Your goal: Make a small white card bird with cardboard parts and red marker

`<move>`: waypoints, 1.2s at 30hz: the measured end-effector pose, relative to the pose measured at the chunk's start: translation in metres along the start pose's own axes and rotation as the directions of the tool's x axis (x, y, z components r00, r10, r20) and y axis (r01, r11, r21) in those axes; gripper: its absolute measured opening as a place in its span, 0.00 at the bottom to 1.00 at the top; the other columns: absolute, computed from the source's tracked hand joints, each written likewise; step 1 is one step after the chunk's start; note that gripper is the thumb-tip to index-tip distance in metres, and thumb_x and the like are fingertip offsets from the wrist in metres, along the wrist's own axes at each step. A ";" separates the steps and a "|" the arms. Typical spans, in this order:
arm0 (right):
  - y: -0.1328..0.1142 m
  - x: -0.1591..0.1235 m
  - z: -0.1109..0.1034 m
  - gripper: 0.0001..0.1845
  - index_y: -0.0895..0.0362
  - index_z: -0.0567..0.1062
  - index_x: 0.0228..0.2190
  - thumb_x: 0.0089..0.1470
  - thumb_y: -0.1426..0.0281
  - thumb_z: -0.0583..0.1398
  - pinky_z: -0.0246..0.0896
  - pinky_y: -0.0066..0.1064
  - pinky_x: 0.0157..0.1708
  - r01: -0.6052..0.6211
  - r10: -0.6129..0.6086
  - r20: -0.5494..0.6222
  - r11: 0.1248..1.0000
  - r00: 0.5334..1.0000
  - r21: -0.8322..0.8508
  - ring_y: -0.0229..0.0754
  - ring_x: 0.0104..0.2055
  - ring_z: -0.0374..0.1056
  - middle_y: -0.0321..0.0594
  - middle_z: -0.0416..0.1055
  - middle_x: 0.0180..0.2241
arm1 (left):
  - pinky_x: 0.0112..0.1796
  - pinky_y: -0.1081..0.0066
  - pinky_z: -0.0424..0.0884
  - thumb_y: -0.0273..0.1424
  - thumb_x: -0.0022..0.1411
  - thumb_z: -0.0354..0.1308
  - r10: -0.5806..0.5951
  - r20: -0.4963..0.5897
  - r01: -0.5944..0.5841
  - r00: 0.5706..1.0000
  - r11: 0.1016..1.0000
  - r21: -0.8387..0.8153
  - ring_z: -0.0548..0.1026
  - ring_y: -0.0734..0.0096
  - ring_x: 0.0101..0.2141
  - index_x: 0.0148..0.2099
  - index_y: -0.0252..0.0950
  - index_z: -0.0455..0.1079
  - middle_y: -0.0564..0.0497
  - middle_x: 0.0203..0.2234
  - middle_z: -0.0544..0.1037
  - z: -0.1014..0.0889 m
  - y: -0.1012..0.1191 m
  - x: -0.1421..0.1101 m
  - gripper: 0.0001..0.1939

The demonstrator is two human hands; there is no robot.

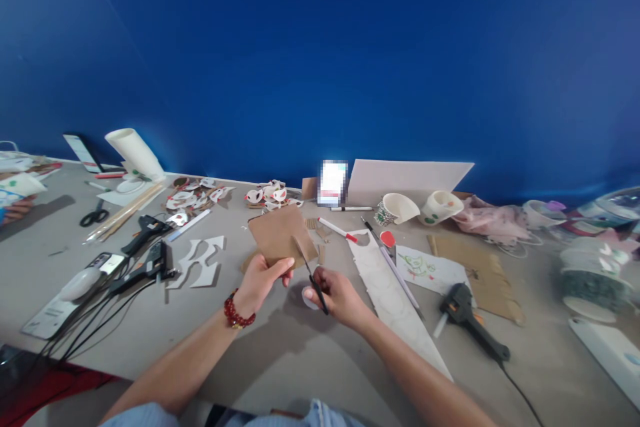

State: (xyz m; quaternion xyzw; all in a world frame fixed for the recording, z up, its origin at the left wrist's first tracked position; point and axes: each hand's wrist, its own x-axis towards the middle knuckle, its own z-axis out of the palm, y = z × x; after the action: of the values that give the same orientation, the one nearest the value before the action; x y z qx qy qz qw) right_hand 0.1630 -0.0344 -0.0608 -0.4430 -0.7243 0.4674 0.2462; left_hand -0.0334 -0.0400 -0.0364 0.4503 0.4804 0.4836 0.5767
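Note:
My left hand (263,280) grips a piece of brown cardboard (280,233) by its lower edge, thumb on top. In my right hand (337,295) is a pair of black-handled scissors (317,288), its blades reaching the right side of the cardboard. Whether the blades bite into the edge or only lie against it, I cannot tell. A small pale round piece (310,299) shows beside the scissors' handle under my right hand. Small cardboard scraps (320,233) lie just behind the held piece.
Glue guns lie left (145,267) and right (473,320), with trailing cords. Cut white paper (200,263), bird-like cutouts (267,195), a red-capped marker (337,229), a long white strip (395,307), paper cups (397,209) and a phone (333,183) surround my hands. Another person's hand (17,209) is far left.

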 end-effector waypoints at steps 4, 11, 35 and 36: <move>-0.003 0.001 -0.001 0.29 0.55 0.57 0.23 0.48 0.44 0.60 0.43 0.25 0.21 0.007 -0.007 0.021 1.000 1.000 0.011 0.33 0.23 0.49 0.29 0.54 0.21 | 0.25 0.75 0.64 0.37 0.56 0.61 -0.012 0.013 0.011 1.000 1.000 0.005 0.67 0.76 0.19 0.20 0.33 0.70 0.54 0.15 0.71 0.001 0.002 -0.002 0.16; -0.005 0.001 -0.001 0.30 0.55 0.57 0.22 0.49 0.41 0.57 0.42 0.25 0.22 0.021 -0.021 0.000 1.000 1.000 -0.008 0.33 0.23 0.49 0.29 0.53 0.20 | 0.25 0.75 0.64 0.36 0.57 0.61 -0.018 0.021 0.018 1.000 1.000 -0.017 0.67 0.76 0.19 0.21 0.33 0.71 0.53 0.15 0.71 0.000 -0.003 0.000 0.16; -0.024 0.003 -0.050 0.20 0.55 0.66 0.31 0.44 0.58 0.68 0.55 0.25 0.19 -0.077 0.186 -0.192 0.879 0.964 0.470 0.35 0.24 0.60 0.36 0.69 0.29 | 0.21 0.76 0.59 0.38 0.49 0.66 -0.054 -0.060 0.056 0.997 0.998 0.034 0.64 0.78 0.18 0.23 0.34 0.65 0.56 0.16 0.68 -0.010 0.004 0.007 0.16; -0.027 0.011 -0.044 0.21 0.55 0.66 0.32 0.43 0.60 0.68 0.56 0.25 0.20 -0.037 0.169 -0.211 0.855 0.963 0.517 0.35 0.24 0.61 0.36 0.70 0.30 | 0.21 0.76 0.59 0.38 0.49 0.66 -0.064 -0.056 0.067 0.996 0.996 0.057 0.63 0.78 0.18 0.23 0.34 0.64 0.56 0.15 0.67 -0.010 0.003 0.007 0.16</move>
State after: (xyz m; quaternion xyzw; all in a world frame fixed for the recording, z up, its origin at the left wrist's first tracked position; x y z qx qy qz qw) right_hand 0.1806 -0.0090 -0.0176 -0.4559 -0.5136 0.5951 0.4174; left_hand -0.0431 -0.0321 -0.0361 0.4377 0.5244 0.4623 0.5654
